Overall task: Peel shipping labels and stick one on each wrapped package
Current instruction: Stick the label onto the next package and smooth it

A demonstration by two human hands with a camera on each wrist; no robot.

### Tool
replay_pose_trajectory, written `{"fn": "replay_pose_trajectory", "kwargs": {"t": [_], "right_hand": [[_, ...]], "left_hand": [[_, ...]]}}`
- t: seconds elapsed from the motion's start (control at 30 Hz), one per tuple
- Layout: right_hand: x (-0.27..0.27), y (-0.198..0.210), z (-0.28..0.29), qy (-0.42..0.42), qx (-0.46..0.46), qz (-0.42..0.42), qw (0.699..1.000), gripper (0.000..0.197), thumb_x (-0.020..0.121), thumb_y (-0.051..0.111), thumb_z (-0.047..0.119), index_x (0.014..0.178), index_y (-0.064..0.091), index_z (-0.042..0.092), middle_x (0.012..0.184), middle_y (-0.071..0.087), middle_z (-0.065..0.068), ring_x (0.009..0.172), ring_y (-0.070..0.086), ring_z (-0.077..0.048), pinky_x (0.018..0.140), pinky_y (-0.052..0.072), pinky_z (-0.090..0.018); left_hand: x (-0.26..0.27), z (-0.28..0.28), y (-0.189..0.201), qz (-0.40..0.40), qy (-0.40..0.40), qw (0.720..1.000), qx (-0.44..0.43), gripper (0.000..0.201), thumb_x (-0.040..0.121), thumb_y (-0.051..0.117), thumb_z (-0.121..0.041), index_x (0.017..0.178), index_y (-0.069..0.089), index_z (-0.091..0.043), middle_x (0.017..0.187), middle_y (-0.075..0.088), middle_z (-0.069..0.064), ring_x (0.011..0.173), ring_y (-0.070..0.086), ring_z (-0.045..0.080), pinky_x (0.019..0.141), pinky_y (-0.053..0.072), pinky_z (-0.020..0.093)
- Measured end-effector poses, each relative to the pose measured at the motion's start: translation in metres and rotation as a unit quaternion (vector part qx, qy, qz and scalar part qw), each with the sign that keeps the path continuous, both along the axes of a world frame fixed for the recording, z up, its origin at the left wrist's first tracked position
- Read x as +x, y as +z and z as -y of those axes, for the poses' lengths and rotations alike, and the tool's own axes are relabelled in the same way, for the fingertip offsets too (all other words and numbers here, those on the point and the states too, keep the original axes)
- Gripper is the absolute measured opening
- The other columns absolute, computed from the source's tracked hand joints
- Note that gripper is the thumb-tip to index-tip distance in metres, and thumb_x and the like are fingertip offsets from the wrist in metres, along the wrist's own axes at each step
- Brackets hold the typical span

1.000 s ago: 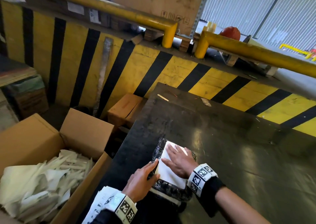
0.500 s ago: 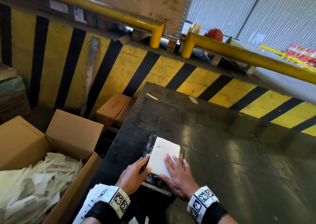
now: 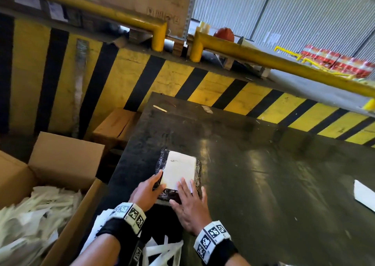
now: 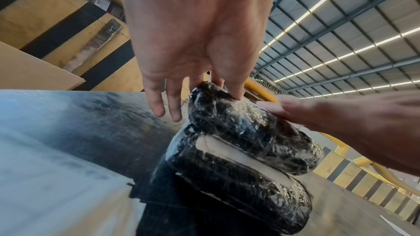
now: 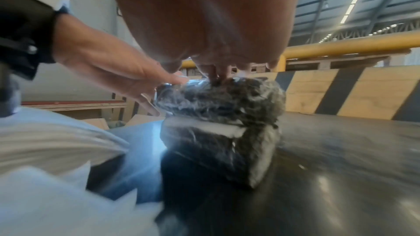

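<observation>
A package wrapped in black plastic (image 3: 198, 177) lies on the dark table (image 3: 263, 184) with a white shipping label (image 3: 179, 170) stuck on its top. The wrist views show it stacked on a second wrapped package (image 4: 238, 186), which also bears a white label. My left hand (image 3: 156, 181) rests against the top package's left edge, thumb on top and fingers straight. My right hand (image 3: 187, 186) lies flat, its fingers pressing the label's near edge. In the left wrist view my left hand (image 4: 204, 87) touches the top package (image 4: 250, 132) at its corner.
An open cardboard box (image 3: 67, 158) full of white backing strips stands at the left. White paper sheets (image 3: 162, 251) lie at the table's near edge, and another white sheet (image 3: 365, 196) lies at the right. A yellow-and-black striped wall (image 3: 182, 79) stands behind the table.
My right hand has slid back across the label from its middle to its near edge. My left hand has stayed at the package's left edge.
</observation>
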State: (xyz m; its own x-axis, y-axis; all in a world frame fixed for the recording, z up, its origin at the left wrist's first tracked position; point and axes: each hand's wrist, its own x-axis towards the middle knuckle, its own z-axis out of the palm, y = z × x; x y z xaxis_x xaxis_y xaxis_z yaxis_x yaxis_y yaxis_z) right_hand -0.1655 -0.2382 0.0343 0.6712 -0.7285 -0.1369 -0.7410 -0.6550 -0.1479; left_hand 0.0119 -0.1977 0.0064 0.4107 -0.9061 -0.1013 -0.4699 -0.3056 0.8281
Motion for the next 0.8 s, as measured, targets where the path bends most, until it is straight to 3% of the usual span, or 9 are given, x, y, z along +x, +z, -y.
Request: {"fn": "replay_pose_trajectory", "kwargs": {"t": [0.13, 0.3, 0.37, 0.43, 0.47, 0.53, 0.63, 0.73, 0.8], "right_hand": [[-0.031, -0.006, -0.003, -0.046, -0.033, 0.007, 0.998, 0.086, 0.074, -0.016, 0.067, 0.150, -0.003, 0.029, 0.151, -0.019, 0.018, 0.144, -0.020, -0.015, 0.111, -0.021, -0.042], [-0.016, -0.006, -0.014, -0.072, -0.046, 0.022, 0.996, 0.086, 0.080, -0.012, 0.068, 0.150, 0.001, 0.021, 0.151, -0.017, 0.011, 0.140, -0.024, -0.017, 0.111, -0.023, -0.040], [-0.009, -0.009, -0.028, -0.074, -0.039, -0.003, 0.997, 0.075, 0.091, 0.008, 0.067, 0.150, 0.015, 0.021, 0.157, 0.003, 0.006, 0.146, -0.002, -0.023, 0.113, -0.015, -0.041], [-0.011, -0.016, -0.035, -0.085, -0.039, -0.027, 0.995, 0.066, 0.094, 0.024, 0.064, 0.142, 0.038, 0.021, 0.151, 0.035, 0.004, 0.138, 0.033, -0.023, 0.110, 0.000, -0.043], [-0.014, -0.015, -0.037, -0.079, -0.034, -0.035, 0.996, 0.063, 0.094, 0.026, 0.063, 0.139, 0.044, 0.023, 0.146, 0.042, 0.006, 0.134, 0.040, -0.021, 0.110, 0.003, -0.044], [-0.027, -0.013, -0.034, -0.080, -0.045, -0.008, 0.996, 0.063, 0.094, 0.022, 0.064, 0.137, 0.046, 0.025, 0.145, 0.044, 0.009, 0.133, 0.044, -0.019, 0.113, 0.007, -0.043], [-0.037, 0.000, -0.018, -0.091, -0.056, 0.083, 0.991, 0.063, 0.093, 0.016, 0.060, 0.139, 0.042, 0.026, 0.146, 0.042, 0.010, 0.137, 0.033, -0.014, 0.115, 0.010, -0.034], [-0.028, 0.012, 0.006, -0.122, -0.067, 0.164, 0.977, 0.041, 0.096, 0.031, 0.036, 0.129, 0.052, 0.023, 0.137, 0.052, 0.007, 0.129, 0.040, -0.013, 0.108, 0.024, -0.029], [-0.016, 0.014, 0.025, -0.121, -0.047, 0.154, 0.979, 0.041, 0.097, 0.031, 0.024, 0.136, 0.046, 0.022, 0.147, 0.042, 0.004, 0.136, 0.032, -0.015, 0.110, 0.023, -0.032]], "left_hand": [[-0.002, 0.000, 0.000, 0.003, 0.001, 1.000, 0.009, 0.055, 0.092, 0.058, -0.038, 0.143, 0.038, -0.033, 0.140, 0.053, 0.001, 0.124, 0.053, 0.019, 0.101, 0.044, 0.033], [-0.003, 0.001, 0.002, 0.019, 0.011, 0.999, 0.025, 0.055, 0.092, 0.056, -0.040, 0.143, 0.038, -0.035, 0.138, 0.055, 0.003, 0.121, 0.056, 0.021, 0.098, 0.045, 0.032], [-0.003, 0.000, 0.004, 0.028, 0.012, 0.999, 0.028, 0.055, 0.092, 0.057, -0.040, 0.143, 0.038, -0.035, 0.136, 0.057, 0.004, 0.119, 0.057, 0.022, 0.095, 0.046, 0.031], [-0.002, 0.000, 0.005, 0.028, 0.008, 0.999, 0.025, 0.055, 0.091, 0.056, -0.042, 0.143, 0.037, -0.036, 0.136, 0.057, 0.003, 0.119, 0.057, 0.022, 0.097, 0.046, 0.033], [-0.001, 0.000, 0.005, 0.034, 0.004, 0.999, 0.027, 0.056, 0.091, 0.056, -0.044, 0.143, 0.037, -0.038, 0.137, 0.056, 0.003, 0.120, 0.056, 0.022, 0.098, 0.046, 0.035], [-0.002, -0.001, 0.005, 0.086, -0.007, 0.995, 0.045, 0.057, 0.091, 0.052, -0.049, 0.144, 0.034, -0.038, 0.144, 0.048, 0.002, 0.128, 0.048, 0.023, 0.103, 0.042, 0.040], [-0.008, -0.003, 0.013, 0.227, -0.013, 0.973, 0.029, 0.053, 0.093, 0.052, -0.042, 0.143, 0.039, -0.029, 0.154, 0.031, 0.008, 0.142, 0.026, 0.027, 0.111, 0.029, 0.045], [-0.025, -0.004, 0.019, 0.353, -0.053, 0.931, -0.077, 0.045, 0.078, 0.071, -0.022, 0.122, 0.059, -0.023, 0.138, 0.054, 0.008, 0.132, 0.046, 0.029, 0.103, 0.038, 0.041], [-0.040, -0.004, 0.020, 0.401, -0.144, 0.899, -0.097, 0.039, 0.079, 0.057, -0.026, 0.118, 0.059, -0.029, 0.129, 0.062, -0.003, 0.127, 0.051, 0.023, 0.102, 0.039, 0.037]]}}
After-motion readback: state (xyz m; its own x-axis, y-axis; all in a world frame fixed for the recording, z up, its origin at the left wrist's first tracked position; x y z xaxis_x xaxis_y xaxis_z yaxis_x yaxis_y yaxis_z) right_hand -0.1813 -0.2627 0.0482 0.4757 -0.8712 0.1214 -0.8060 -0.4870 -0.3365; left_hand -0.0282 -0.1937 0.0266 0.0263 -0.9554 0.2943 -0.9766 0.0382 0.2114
